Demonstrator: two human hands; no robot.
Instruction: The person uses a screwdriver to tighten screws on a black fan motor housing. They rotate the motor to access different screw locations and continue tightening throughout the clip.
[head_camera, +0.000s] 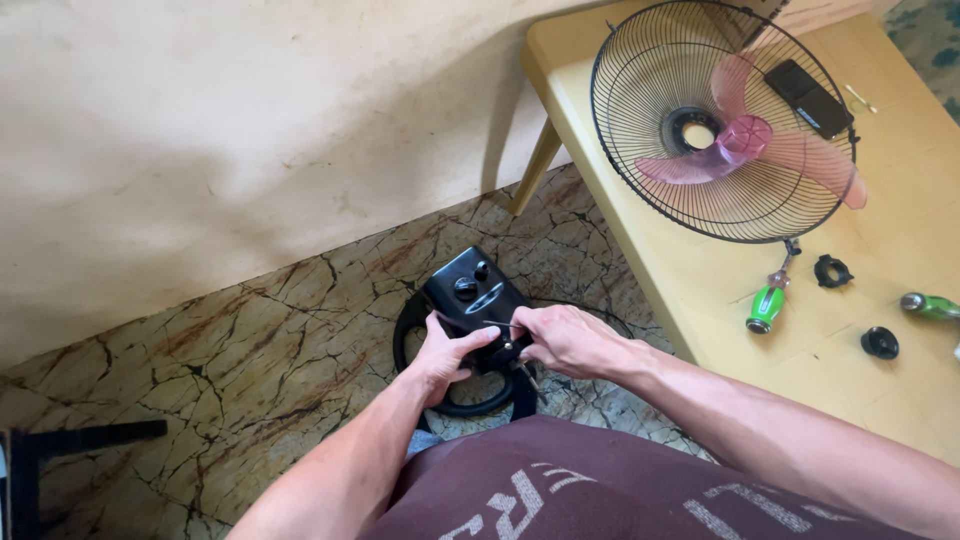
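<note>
While both hands' fingers grasp it: black fan control housing (478, 298), glossy, two knobs, ring base.

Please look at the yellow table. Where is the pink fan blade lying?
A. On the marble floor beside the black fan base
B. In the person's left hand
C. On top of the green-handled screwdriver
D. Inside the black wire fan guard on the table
D: the pink fan blade rests inside the round black wire guard on the yellow table, while both hands hold the black control housing over the floor.
</note>
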